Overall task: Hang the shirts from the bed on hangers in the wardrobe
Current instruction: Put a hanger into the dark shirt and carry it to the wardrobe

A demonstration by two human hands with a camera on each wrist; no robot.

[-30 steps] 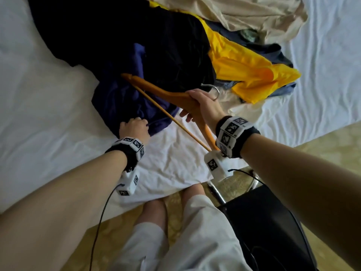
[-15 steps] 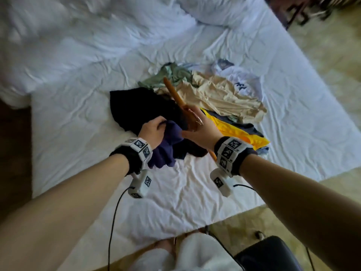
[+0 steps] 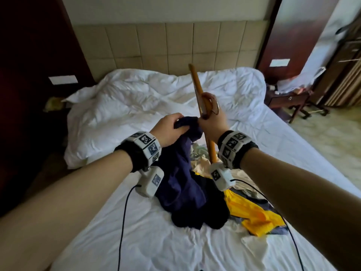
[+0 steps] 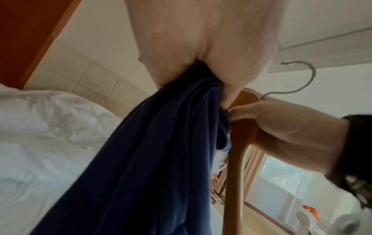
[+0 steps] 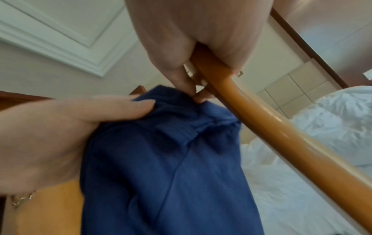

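My left hand point(image 3: 172, 127) grips the bunched collar of a navy blue shirt point(image 3: 180, 184) and holds it up above the bed; the cloth point(image 4: 153, 159) hangs down from my fist. My right hand point(image 3: 212, 122) grips a wooden hanger point(image 3: 196, 83) near its neck, held nearly upright beside the shirt, its metal hook point(image 4: 302, 79) pointing away. In the right wrist view the hanger's arm point(image 5: 271, 127) runs past the shirt collar point(image 5: 181, 127), and my right fingertips point(image 5: 201, 97) touch the collar's edge. The two hands are close together.
On the white bed sheet point(image 3: 156, 241) below lie more shirts: a yellow one point(image 3: 248, 210), a dark one point(image 3: 203, 218) and light ones. A rumpled white duvet point(image 3: 136, 98) covers the bed's head, before a padded headboard point(image 3: 166, 47). A dark wooden side table point(image 3: 289, 102) stands right.
Both hands have risen from the pile, lifting the navy shirt and the hanger. The hanger has swung from lying flat to nearly upright. My view has tilted up to the headboard.
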